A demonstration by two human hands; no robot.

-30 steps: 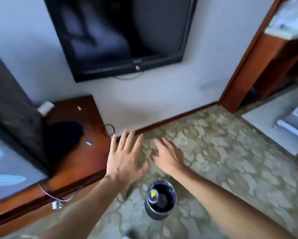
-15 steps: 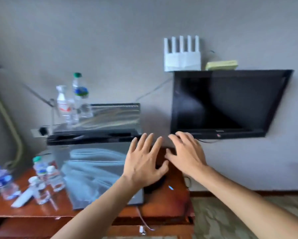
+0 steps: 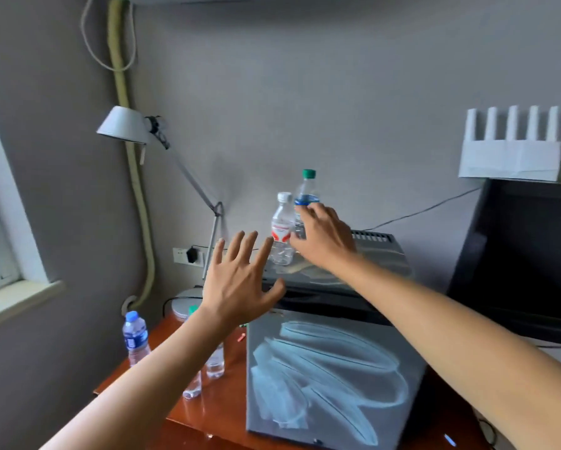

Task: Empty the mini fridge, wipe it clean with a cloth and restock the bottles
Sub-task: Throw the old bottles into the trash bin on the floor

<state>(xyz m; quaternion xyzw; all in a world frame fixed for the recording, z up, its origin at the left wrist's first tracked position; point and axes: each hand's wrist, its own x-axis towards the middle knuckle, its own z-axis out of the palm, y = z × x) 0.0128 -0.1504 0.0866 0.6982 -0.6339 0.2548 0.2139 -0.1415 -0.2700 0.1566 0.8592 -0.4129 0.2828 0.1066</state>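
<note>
Clear plastic bottles stood at three spots. Left of and below the left hand (image 3: pixel 240 287), a blue-capped bottle (image 3: pixel 135 339) and two small bottles (image 3: pixel 215 362), part hidden by the forearm, stood on the wooden table (image 3: pixel 162 404). That hand hovered with fingers spread, holding nothing, over the closed mini fridge (image 3: pixel 331 378). Between the hands stood a white-capped bottle (image 3: pixel 282 232); just behind it, a green-capped bottle (image 3: pixel 306 196). The right hand (image 3: pixel 324 238), fingers loosely extended, reached them; contact could not be judged. Risk: a sideways brush would likely topple both tall, light bottles off the fridge top.
</note>
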